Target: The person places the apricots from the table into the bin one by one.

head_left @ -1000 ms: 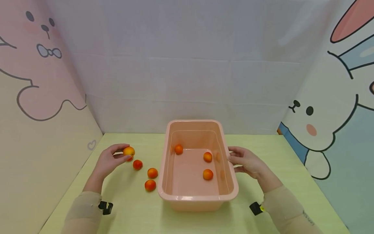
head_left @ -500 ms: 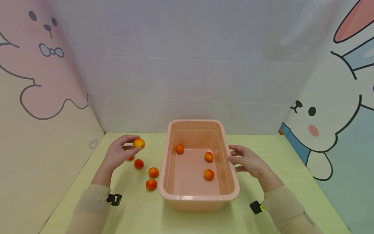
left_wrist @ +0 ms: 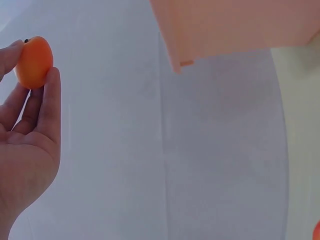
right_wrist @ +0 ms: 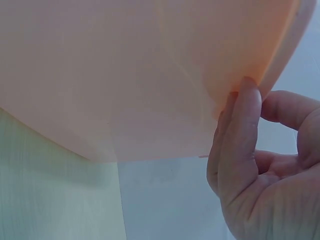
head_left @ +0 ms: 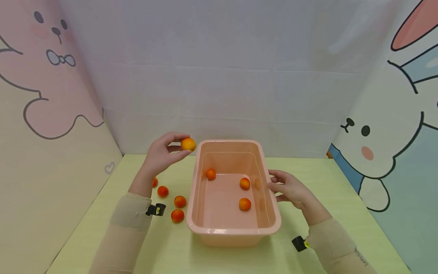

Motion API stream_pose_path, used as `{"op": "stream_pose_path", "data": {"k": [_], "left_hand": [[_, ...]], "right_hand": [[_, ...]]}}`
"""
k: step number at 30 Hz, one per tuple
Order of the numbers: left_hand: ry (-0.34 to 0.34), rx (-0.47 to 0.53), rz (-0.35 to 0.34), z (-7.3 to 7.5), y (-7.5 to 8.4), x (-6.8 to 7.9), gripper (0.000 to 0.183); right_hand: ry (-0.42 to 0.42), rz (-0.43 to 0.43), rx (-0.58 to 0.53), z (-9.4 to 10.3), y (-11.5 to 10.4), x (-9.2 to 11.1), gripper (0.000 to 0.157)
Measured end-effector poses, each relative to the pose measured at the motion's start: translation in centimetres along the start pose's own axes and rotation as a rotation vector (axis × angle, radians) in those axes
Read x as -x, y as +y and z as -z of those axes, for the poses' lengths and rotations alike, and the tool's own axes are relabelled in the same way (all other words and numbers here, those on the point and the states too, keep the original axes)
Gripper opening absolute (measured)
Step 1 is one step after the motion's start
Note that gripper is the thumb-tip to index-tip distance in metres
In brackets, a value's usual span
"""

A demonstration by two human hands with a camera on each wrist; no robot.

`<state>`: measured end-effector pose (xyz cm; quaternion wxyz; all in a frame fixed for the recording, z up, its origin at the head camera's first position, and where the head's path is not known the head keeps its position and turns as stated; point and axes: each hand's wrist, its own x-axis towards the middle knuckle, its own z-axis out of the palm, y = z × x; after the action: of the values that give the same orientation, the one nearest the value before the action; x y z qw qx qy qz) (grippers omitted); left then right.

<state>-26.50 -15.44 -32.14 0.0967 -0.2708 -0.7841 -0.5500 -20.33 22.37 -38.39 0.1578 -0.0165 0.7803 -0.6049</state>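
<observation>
My left hand [head_left: 165,152] pinches a small oval orange-yellow fruit [head_left: 188,144] between thumb and fingertips. It holds the fruit in the air just left of the far left corner of a pink plastic tub [head_left: 234,231]. In the left wrist view, the fruit [left_wrist: 34,62] shows a dark stem spot. Three fruits lie in the tub, including one fruit [head_left: 211,174] near its left wall. On the tub's right side, my right hand [head_left: 289,188] holds the rim. The right wrist view shows fingers [right_wrist: 240,135] against the outer wall and another digit at the lip.
Left of the tub, several orange-red fruits lie on the pale yellow-green table [head_left: 164,251], among them a front fruit [head_left: 177,216] and a fruit [head_left: 155,182] partly behind the left wrist. A white back wall [head_left: 219,76] and printed side walls enclose the table.
My left hand has lifted the fruit off the table's left side and carried it up and rightward to beside the tub. The right hand stays at the rim.
</observation>
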Motion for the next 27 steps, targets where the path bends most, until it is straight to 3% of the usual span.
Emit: {"op": "stream_pose_path", "data": {"k": [3,9,13,21,27], "left_hand": [[-0.009,0.017,-0.038,-0.7,0.4,-1.4,0.043],[-0.047,0.087,-0.133,-2.2,2.7,-3.8,0.042],[-0.097,0.076,-0.161,-3.3,4.0,-5.2,0.041],[-0.181,0.08,-0.101,-5.9,5.0,-7.7,0.04],[-0.231,0.088,-0.008,-7.9,4.4,-8.7,0.04]], "right_hand": [[0.006,0.002,0.001,-0.1,0.0,0.0,0.058],[0.009,0.001,0.007,0.0,0.2,0.0,0.058],[0.013,0.002,0.016,0.0,0.2,0.0,0.059],[0.016,0.003,0.018,0.0,0.3,0.0,0.059],[0.005,0.019,0.016,-0.1,0.3,-0.1,0.059]]}}
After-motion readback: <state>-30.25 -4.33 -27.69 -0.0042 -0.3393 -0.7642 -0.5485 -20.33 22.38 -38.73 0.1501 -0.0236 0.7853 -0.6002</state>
